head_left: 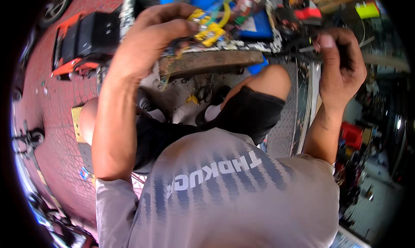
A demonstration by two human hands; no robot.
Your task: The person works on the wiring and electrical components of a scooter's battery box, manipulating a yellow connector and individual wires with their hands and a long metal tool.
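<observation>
My left hand (pixel 149 40) is closed, thumb and fingers pinching a yellow plastic part with shiny metal pieces (pixel 209 34). Yellow, green and red wires (pixel 229 10) run close behind that part, though blur hides where they join. Off to the right, my right hand (pixel 341 66) is raised with thumb and forefinger pressed together. A thin pale strip (pixel 307 49) shows by its fingertips; whether they grip it is unclear. Between the hands stands a workbench with a worn black-and-white rim (pixel 276 42) and blue surfaces inside. A curved brown wooden piece (pixel 212 63) runs along its near side.
Below the bench, a yellow piece (pixel 192 100) and a dark looped cable (pixel 204 92) lie between my feet. An orange-and-black machine (pixel 84 45) stands left on red paving. At right are a red bin (pixel 352 135) and cluttered parts; a bright yellow item (pixel 367 9) lies far right.
</observation>
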